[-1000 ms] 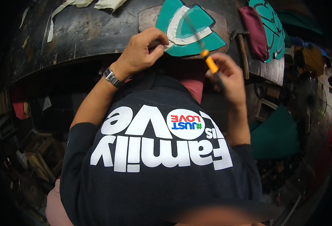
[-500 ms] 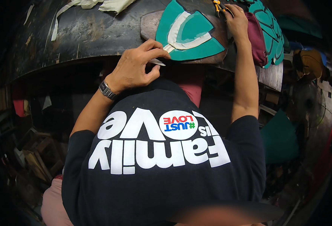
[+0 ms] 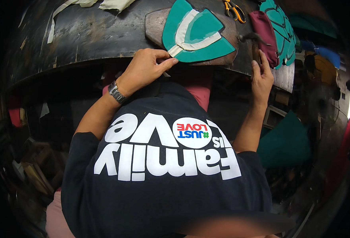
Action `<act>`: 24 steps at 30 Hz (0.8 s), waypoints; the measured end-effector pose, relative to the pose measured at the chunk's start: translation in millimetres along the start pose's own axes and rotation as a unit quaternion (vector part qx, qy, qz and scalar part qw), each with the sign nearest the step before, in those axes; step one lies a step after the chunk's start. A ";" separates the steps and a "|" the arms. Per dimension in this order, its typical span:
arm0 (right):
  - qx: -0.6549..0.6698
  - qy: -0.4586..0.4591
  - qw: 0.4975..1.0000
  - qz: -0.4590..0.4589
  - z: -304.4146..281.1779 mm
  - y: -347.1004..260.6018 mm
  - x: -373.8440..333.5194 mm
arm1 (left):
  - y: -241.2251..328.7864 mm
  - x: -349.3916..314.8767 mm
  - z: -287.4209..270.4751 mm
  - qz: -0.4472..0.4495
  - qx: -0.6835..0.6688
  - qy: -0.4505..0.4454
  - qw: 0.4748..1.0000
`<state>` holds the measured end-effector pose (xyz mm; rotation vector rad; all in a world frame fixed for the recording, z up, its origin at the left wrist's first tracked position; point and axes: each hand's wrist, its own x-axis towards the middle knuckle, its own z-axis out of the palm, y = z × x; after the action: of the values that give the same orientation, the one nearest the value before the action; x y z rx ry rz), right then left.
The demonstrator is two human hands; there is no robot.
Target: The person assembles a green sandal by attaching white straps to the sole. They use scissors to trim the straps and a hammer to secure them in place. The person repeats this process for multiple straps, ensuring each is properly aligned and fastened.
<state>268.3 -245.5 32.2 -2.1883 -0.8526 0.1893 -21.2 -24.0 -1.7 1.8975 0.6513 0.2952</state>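
Note:
A teal cut-out piece [image 3: 198, 27] with white strips across it lies on a brown wooden board [image 3: 155, 23] at the near edge of a dark workbench [image 3: 83, 35]. My left hand [image 3: 143, 69], a watch on its wrist, pinches the piece's near corner where the white strip ends. My right hand [image 3: 262, 79] is at the bench's right edge, its thumb and fingers around the handle of a hammer [image 3: 251, 37] lying there. Orange-handled scissors [image 3: 233, 8] rest on the bench beyond the board, with no hand on them.
A maroon pouch [image 3: 264, 27] and a stack of teal cut pieces [image 3: 282, 23] lie to the right of the hammer. Pale offcut strips [image 3: 115, 4] sit at the bench's far side. More teal material [image 3: 286, 142] is below the bench on the right.
My right hand carried the orange-handled scissors from the teal piece to the far side of the bench, left them there, and came back to the hammer handle. My left hand stayed at the piece's corner.

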 end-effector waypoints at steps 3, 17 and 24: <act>0.147 -0.030 0.984 -0.100 32.1 -43.0 -26.4 | 0.2 -0.5 1.3 -0.022 -0.031 -0.004 0.999; 0.141 -0.104 0.957 -0.231 54.7 -78.2 -61.0 | -7.0 1.4 5.3 -0.035 -0.038 -0.001 0.999; 0.206 -0.054 0.961 -0.176 55.2 -66.7 -64.5 | -10.9 1.7 8.8 -0.043 -0.099 0.004 0.994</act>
<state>163.3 -220.4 32.7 -1.6246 -1.1356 0.2825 -18.8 -26.6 -15.3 1.6758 0.6822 0.3018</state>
